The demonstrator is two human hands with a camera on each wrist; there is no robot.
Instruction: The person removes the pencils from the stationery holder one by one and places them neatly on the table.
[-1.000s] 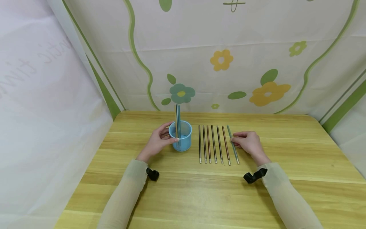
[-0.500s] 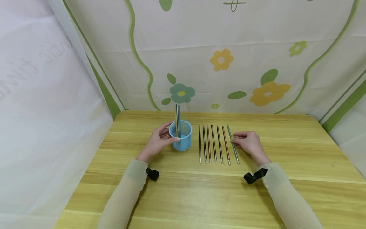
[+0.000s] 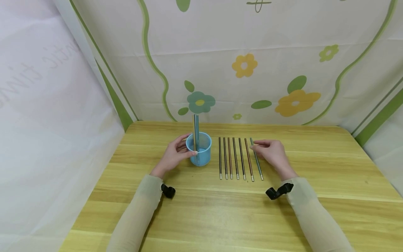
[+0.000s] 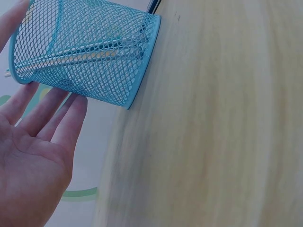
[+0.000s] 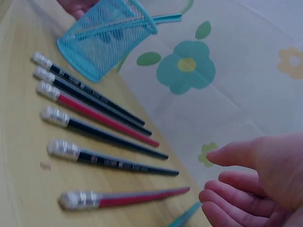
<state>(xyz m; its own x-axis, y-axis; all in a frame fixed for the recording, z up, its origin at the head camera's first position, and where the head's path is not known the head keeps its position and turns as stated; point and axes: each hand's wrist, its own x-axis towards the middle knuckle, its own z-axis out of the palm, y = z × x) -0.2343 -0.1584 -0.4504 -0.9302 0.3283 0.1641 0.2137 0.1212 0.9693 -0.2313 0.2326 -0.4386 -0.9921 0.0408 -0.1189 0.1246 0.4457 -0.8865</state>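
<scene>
My left hand (image 3: 174,154) holds a blue mesh pencil cup (image 3: 204,157) by its side, with the thumb at the near rim and the fingers behind. A few pencils (image 3: 195,126) stand in the cup, leaning on its left wall. To the right of the cup, several black and red pencils (image 3: 234,157) lie in a row, eraser ends toward me. A teal pencil (image 3: 259,168) lies slightly slanted at the row's right end. My right hand (image 3: 272,154) is beside its far end; in the right wrist view, thumb and fingers (image 5: 236,194) are apart with nothing between them.
Everything stands on a wooden table (image 3: 214,217). Behind it hangs a white cloth (image 3: 220,35) printed with flowers, and another white cloth (image 3: 47,140) hangs along the left side. A black wrist mount (image 3: 278,191) sits at the right cuff.
My right hand has shifted slightly away from me, along the teal pencil toward its far end. The left hand, the cup and the row of pencils stay in place.
</scene>
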